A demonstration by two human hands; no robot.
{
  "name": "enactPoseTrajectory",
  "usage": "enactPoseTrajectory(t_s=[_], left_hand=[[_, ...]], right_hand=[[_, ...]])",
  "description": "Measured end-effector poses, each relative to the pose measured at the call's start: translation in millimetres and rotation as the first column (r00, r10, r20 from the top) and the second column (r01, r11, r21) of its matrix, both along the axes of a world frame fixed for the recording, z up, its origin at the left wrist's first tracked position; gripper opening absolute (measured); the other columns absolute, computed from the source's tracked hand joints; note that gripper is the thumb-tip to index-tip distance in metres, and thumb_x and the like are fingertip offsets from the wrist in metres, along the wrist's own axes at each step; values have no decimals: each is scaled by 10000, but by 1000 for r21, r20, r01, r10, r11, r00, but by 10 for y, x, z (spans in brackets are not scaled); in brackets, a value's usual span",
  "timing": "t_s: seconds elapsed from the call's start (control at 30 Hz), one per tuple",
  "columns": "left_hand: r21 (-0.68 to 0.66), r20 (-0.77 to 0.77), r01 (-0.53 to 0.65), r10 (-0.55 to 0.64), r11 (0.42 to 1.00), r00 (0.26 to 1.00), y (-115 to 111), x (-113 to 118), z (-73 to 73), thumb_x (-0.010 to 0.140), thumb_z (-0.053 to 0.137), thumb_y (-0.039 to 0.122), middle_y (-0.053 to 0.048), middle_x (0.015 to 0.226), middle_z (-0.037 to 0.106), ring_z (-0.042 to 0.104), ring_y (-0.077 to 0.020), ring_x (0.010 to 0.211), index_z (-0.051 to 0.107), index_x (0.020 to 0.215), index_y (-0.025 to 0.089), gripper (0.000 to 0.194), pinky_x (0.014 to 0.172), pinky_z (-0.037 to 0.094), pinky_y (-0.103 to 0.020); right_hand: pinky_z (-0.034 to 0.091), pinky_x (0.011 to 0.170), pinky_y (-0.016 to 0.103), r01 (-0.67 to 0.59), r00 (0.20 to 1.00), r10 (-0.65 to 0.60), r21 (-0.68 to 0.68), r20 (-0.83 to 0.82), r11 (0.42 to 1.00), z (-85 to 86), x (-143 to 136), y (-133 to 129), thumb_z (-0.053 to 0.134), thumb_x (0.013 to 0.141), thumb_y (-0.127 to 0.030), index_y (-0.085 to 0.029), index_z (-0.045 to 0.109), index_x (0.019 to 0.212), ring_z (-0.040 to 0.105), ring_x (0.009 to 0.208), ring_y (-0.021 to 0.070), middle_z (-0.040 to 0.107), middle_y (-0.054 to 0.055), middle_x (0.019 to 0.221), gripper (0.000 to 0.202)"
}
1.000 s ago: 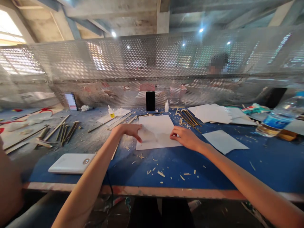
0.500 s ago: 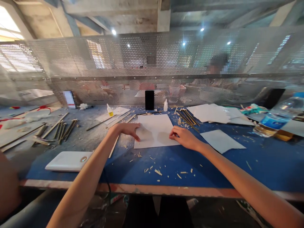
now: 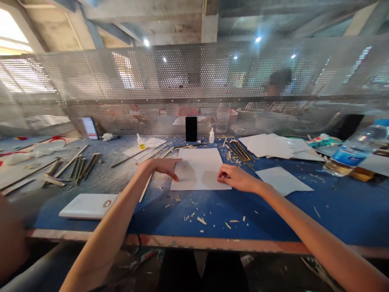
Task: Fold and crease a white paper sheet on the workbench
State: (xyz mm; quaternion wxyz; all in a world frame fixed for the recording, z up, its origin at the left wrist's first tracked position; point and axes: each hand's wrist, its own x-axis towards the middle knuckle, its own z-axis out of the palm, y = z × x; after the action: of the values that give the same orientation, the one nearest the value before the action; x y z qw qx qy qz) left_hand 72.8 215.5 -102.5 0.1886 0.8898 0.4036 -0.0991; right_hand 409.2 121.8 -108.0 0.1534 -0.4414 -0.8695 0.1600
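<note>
Left hand [image 3: 166, 165]: at left edge of the sheet, thumb and fingers spread wide, nothing seen gripped; thumb tip over the paper, contact likely
Right hand [image 3: 232, 176]: at right edge of the sheet, fingers curled, thumb close to index, narrow; can't tell if paper is pinched there
White sheet [image 3: 200, 158]: flat on the blue surface [image 3: 258, 227], between both hands
Progress: sheet laid out, one hand at each side, looks like an early stage; no stick seen on it, sticks and squeeze bottles out of hand; amount left can't be judged
Squeeze bottles: yellow-bottomed bottle [image 3: 141, 142] beyond left hand, slightly tilted; white bottle [image 3: 212, 135] beyond right hand, upright
Sticks: right stick bundle [image 3: 241, 151] just beyond right hand; left stick bundle [image 3: 86, 167] well left of left hand
Other paper: small sheet [image 3: 284, 180] to the right of right hand; paper stack [image 3: 264, 145] farther out, beyond it
White device [image 3: 88, 206]: left of left hand and nearer the person, partly behind the forearm
Wood scraps [image 3: 201, 220]: scattered on the near side of both hands
Water bottle [image 3: 346, 156]: well to the right of right hand
</note>
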Motion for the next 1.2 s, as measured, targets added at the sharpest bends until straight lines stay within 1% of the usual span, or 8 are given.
enactPoseTrajectory(t_s=[0.13, 0.23, 0.37, 0.53, 0.73, 0.97, 1.1, 1.2], left_hand=[[-54, -33, -33, 31, 998, 999, -22, 29, 31, 627, 695, 689, -118, 1582, 158, 179, -345, 1426, 146, 1540, 189, 1177, 1145, 169, -390], [-54, -32, -6, 4, 999, 999, -15, 36, 25, 635, 673, 695, -101, 1584, 149, 168, -324, 1433, 130, 1545, 206, 1167, 1148, 153, -386], [-59, -39, -1, -1, 998, 999, -13, 37, 25, 636, 662, 714, -90, 1583, 159, 180, -309, 1433, 140, 1544, 227, 1155, 1144, 155, -376], [-76, -34, -15, 13, 997, 999, -34, 44, 43, 625, 670, 708, -105, 1576, 193, 207, -317, 1424, 200, 1534, 188, 1148, 1133, 185, -336], [-55, -8, 9, -9, 998, 1000, -50, 45, 53, 615, 663, 705, -41, 1553, 290, 253, -343, 1402, 233, 1520, 282, 1087, 1120, 222, -381], [-45, -31, -8, 7, 999, 999, -68, 6, 92, 609, 675, 695, -62, 1498, 401, 301, -373, 1370, 330, 1485, 273, 1032, 1099, 262, -411], [-30, -31, -18, 17, 999, 999, -51, -41, 88, 612, 681, 683, -64, 1512, 377, 290, -373, 1376, 286, 1504, 281, 1055, 1103, 248, -420], [-36, -43, -23, 21, 999, 999, -50, -46, 97, 618, 678, 686, -60, 1520, 364, 284, -369, 1380, 288, 1503, 281, 1049, 1103, 247, -414]], right_hand=[[417, 719, 273, 25, 1000, -24, 45, -17, 999, -15, 11, 5, 551, 934, -308, -190, 614, 867, 588, 818, 165, 622, 45, 930, 150], [416, 732, 279, 52, 999, -52, 100, -2, 994, -35, 35, 30, 560, 932, -321, -198, 624, 867, 593, 818, 165, 620, 40, 937, 153], [420, 718, 279, 44, 999, -43, 111, -8, 993, -38, 50, 46, 566, 931, -339, -201, 650, 862, 595, 794, 161, 629, 39, 912, 176], [423, 743, 293, 15, 1000, -13, 122, -18, 992, -47, 70, 74, 574, 930, -347, -214, 704, 905, 606, 818, 165, 649, 40, 939, 188], [417, 733, 288, 15, 999, -11, 90, -53, 996, -26, 111, 96, 591, 913, -392, -226, 725, 917, 602, 806, 163, 656, 41, 942, 213], [403, 678, 272, -23, 993, 26, 21, -113, 1000, 45, 100, 54, 601, 892, -428, -193, 696, 851, 560, 729, 150, 628, 27, 817, 257], [392, 646, 264, -46, 992, 41, -43, -123, 998, 61, 67, 28, 597, 885, -443, -180, 681, 836, 540, 697, 145, 615, 23, 786, 280], [387, 654, 267, -47, 994, 44, -32, -102, 998, 68, 65, 23, 590, 894, -430, -175, 674, 828, 539, 712, 146, 611, 29, 806, 276]])
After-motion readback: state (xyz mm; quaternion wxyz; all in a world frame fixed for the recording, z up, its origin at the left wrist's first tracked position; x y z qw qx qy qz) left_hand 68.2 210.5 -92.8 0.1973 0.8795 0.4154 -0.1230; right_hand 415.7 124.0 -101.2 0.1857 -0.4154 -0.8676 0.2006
